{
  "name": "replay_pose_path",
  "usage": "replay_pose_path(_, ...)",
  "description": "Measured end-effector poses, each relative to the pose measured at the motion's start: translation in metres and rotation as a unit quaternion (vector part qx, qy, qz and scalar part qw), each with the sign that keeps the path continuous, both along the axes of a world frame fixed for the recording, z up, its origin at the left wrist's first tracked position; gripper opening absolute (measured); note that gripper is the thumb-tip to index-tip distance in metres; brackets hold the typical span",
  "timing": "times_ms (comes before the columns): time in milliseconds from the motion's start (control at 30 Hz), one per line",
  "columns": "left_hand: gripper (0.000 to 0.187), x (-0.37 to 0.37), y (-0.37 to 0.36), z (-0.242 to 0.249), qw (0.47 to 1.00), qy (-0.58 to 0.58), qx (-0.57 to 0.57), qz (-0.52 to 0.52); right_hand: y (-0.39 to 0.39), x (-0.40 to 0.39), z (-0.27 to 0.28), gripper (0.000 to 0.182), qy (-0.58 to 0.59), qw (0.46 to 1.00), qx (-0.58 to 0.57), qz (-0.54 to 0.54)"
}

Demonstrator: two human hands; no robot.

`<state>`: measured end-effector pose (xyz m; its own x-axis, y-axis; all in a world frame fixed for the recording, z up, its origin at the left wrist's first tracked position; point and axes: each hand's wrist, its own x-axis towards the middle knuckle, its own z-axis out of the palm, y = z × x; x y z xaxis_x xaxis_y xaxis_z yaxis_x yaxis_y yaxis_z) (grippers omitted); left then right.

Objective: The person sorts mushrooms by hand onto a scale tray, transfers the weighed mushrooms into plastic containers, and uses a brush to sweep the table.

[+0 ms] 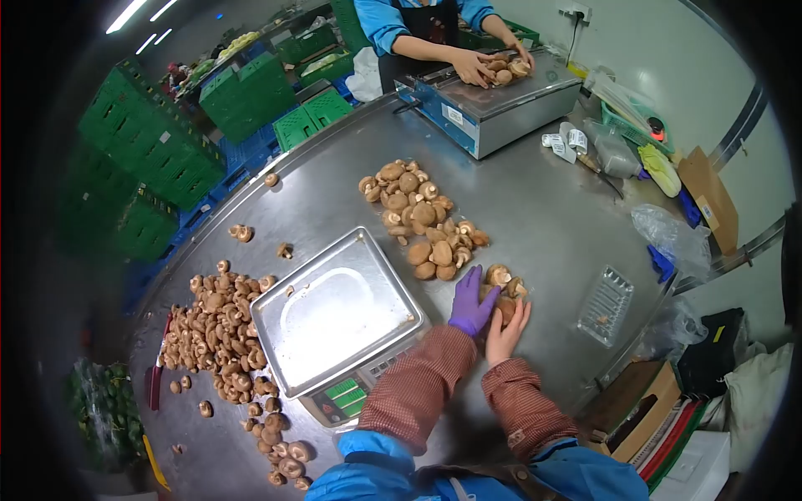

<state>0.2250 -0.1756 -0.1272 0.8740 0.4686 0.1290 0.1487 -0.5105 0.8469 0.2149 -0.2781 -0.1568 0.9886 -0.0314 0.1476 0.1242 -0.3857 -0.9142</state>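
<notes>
My left hand [474,304], in a purple glove, presses against the left side of a small cluster of shiitake mushrooms [499,275]. From the right and near side my bare right hand [507,331] cups the same cluster, its fingers bent around it. Whether a tray lies under these mushrooms is hidden. Just beyond them, several groups of shiitake mushrooms [423,215] lie close together on the metal table. To the left stands a weighing scale with a bare metal pan [334,311] and a green display [345,396].
A big mushroom heap [219,321] spreads left of the scale. On the right lies a clear plastic tray [606,306]. Across the table a co-worker's hands [474,67] hold mushrooms on a wrapping machine [493,100]. Green crates [138,125] are stacked beyond the table's left edge.
</notes>
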Motion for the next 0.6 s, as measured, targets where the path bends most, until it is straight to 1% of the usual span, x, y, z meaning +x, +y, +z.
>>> replay_pose_path(33,0.063,-0.007,0.001,0.014,1.0,0.001,0.006,0.004,0.013,-0.001,0.001,0.062,0.001,1.0,0.006,0.004)
replay_pose_path(100,0.06,-0.032,0.001,0.04,0.996,-0.083,-0.016,0.002,0.038,-0.001,0.0,0.065,0.016,0.999,0.026,-0.043)
replay_pose_path(133,0.056,-0.045,0.0,0.047,0.994,-0.113,-0.009,-0.003,0.045,0.0,-0.011,0.068,-0.007,0.999,0.025,-0.037)
replay_pose_path(167,0.056,-0.061,0.0,0.056,0.994,-0.111,-0.001,0.001,0.053,0.002,-0.011,0.068,-0.005,0.999,0.032,-0.032)
replay_pose_path(233,0.051,-0.096,-0.003,0.076,0.994,-0.104,0.018,-0.022,0.069,0.003,-0.012,0.068,0.01,0.997,-0.017,-0.07)
replay_pose_path(267,0.049,-0.113,-0.005,0.08,0.996,-0.084,0.01,-0.012,0.074,0.003,-0.011,0.067,0.003,0.997,-0.014,-0.079)
replay_pose_path(300,0.047,-0.129,-0.007,0.08,0.998,-0.064,0.001,-0.001,0.079,0.003,-0.007,0.067,0.005,0.997,-0.008,-0.074)
replay_pose_path(333,0.045,-0.143,-0.009,0.075,0.997,-0.064,-0.05,-0.001,0.083,0.002,0.0,0.066,0.015,0.997,-0.018,-0.078)
replay_pose_path(367,0.043,-0.158,-0.012,0.07,0.998,-0.032,-0.058,0.014,0.088,0.004,0.004,0.065,0.024,0.996,-0.028,-0.083)
replay_pose_path(433,0.04,-0.181,-0.018,0.055,0.994,-0.017,-0.102,0.029,0.101,0.011,-0.001,0.065,0.012,0.996,-0.024,-0.083)
replay_pose_path(533,0.037,-0.203,-0.025,0.051,0.995,0.002,-0.095,0.015,0.124,0.027,-0.007,0.065,0.018,0.995,-0.027,-0.089)
replay_pose_path(600,0.036,-0.21,-0.025,0.048,0.994,0.001,-0.107,0.026,0.141,0.04,-0.007,0.067,0.027,0.995,-0.031,-0.094)
